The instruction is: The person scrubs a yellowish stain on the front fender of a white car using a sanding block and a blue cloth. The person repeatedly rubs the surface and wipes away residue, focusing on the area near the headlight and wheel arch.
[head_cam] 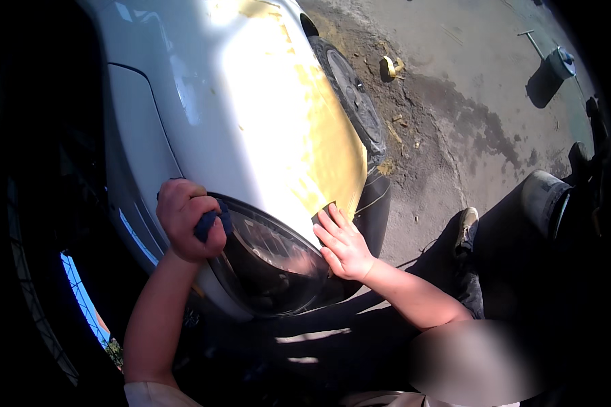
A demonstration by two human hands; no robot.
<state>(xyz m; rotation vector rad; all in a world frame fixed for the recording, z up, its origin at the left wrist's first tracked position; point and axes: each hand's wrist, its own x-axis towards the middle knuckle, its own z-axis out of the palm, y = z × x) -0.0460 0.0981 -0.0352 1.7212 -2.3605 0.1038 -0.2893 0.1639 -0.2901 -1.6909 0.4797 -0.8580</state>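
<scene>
My left hand [188, 221] is closed around a dark blue cloth or sponge [219, 219] at the inner corner of the headlight [265, 254]. My right hand [346, 246] lies flat, fingers spread, where the headlight meets the front fender. Beneath its fingertips shows the edge of a dark grey patch [330, 207]; whether this is a loose sheet such as sandpaper or part of the car, I cannot tell. Yellow filler or primer [336, 157] covers the fender above that hand. The white hood [193, 96] is glossy, and strong sunlight washes out the panel's middle.
Right of the fender are the front wheel [354, 96] and the dark bumper end [374, 203]. Yellow scraps [391, 66] lie on the wet-stained ground. Farther off stand a light blue container [561, 63] and a whitish bucket [542, 201]. A shoe [468, 226] is at the right.
</scene>
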